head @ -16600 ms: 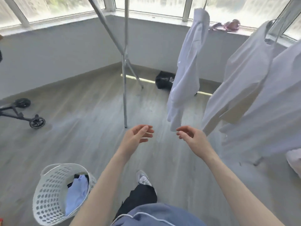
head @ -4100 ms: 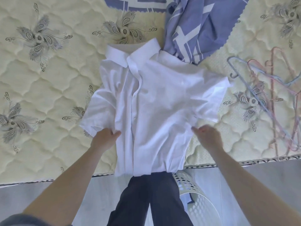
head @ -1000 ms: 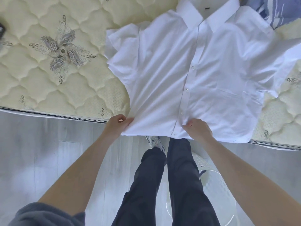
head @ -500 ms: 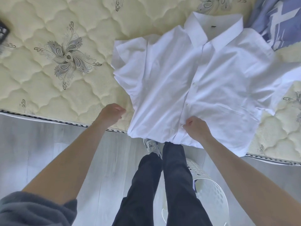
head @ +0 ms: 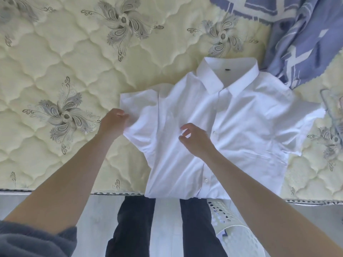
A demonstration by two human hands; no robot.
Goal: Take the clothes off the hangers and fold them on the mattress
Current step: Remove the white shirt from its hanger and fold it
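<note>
A white short-sleeved shirt lies front up on the quilted cream mattress, collar away from me and hem at the mattress edge. My left hand pinches the edge of the shirt's left sleeve. My right hand hovers over the chest left of the button placket, fingers loosely curled with nothing plainly between them.
A blue and white patterned cloth lies at the top right, next to the collar. Wire hangers show at the right edge. A white perforated laundry basket stands on the floor by my legs, below the mattress edge.
Both hands left the hem and moved up: the left one to the left sleeve, the right one onto the chest. The shirt now lies further onto the mattress.
</note>
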